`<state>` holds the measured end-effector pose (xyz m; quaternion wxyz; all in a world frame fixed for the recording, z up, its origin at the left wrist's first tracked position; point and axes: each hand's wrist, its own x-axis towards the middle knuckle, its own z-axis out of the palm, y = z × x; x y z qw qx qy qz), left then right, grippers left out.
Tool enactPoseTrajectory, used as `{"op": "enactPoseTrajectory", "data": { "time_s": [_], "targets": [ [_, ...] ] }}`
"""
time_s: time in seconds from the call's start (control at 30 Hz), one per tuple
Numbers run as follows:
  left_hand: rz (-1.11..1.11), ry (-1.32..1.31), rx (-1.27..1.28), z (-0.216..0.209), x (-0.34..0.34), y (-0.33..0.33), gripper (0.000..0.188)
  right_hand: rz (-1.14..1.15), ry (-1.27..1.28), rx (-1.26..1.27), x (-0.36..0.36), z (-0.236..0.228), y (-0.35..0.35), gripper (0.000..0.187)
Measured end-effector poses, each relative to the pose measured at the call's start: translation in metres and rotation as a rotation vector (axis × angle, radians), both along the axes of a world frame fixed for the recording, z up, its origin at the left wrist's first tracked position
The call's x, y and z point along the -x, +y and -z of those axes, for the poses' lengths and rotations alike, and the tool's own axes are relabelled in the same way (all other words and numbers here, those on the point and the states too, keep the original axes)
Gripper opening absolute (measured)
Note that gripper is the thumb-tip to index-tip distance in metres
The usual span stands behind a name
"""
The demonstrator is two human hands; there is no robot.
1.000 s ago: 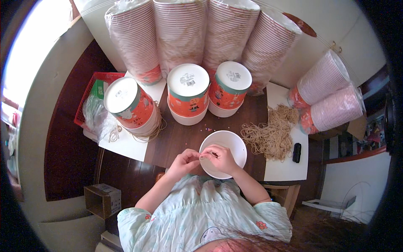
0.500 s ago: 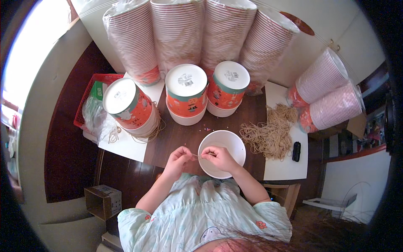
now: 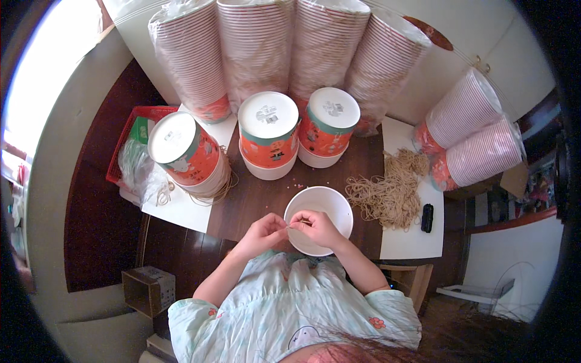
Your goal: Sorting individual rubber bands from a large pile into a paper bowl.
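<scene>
My left hand (image 3: 265, 235) and my right hand (image 3: 319, 231) meet at the near left side of a white paper bucket (image 3: 336, 206), whose opening faces up. Both hands are closed in a pinch, fingertips almost touching, on a thin tan string (image 3: 305, 222); most of it is hidden by the fingers. My right hand lies over the bucket's opening, the left just outside its rim. To the right, a tangled heap of tan string (image 3: 387, 193) lies on the table beside the bucket.
Three upturned orange-and-green buckets (image 3: 269, 148) stand beyond my hands, the left one with string around its base. Tall wrapped bucket stacks (image 3: 257, 54) line the back; more (image 3: 478, 151) lean at right. A black object (image 3: 428, 218) lies right, a red basket (image 3: 121, 142) left.
My left hand has moved right, up against the right fingertips, closing the short gap where string showed. My right hand has hardly moved.
</scene>
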<state>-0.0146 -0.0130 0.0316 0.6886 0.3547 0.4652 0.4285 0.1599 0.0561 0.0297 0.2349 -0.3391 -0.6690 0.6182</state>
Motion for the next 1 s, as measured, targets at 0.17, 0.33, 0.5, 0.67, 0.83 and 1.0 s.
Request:
{"op": "enactPoseTrajectory", "data": {
  "time_s": [0.17, 0.33, 0.5, 0.67, 0.83, 1.0],
  "targets": [
    [0.002, 0.389, -0.143, 0.007, 0.001, 0.003, 0.010, 0.009, 0.033, -0.003, 0.001, 0.002, 0.000, 0.010],
    [-0.121, 0.294, -0.168, 0.006, -0.009, 0.000, 0.012, -0.001, -0.028, -0.025, 0.000, 0.002, 0.000, 0.010],
    [-0.174, 0.328, -0.177, 0.007, -0.012, -0.003, 0.013, 0.016, 0.008, -0.016, 0.001, 0.006, -0.001, 0.011],
    [-0.263, 0.455, -0.208, 0.017, -0.012, -0.002, 0.011, -0.018, -0.007, -0.041, -0.001, 0.005, 0.000, 0.008],
    [-0.270, 0.465, -0.212, 0.024, -0.009, -0.002, 0.010, -0.069, -0.054, -0.077, -0.001, -0.003, 0.000, 0.006],
    [-0.267, 0.518, -0.203, 0.018, -0.008, -0.005, 0.009, -0.080, 0.019, -0.061, -0.001, 0.009, 0.000, 0.006]
  ]
}}
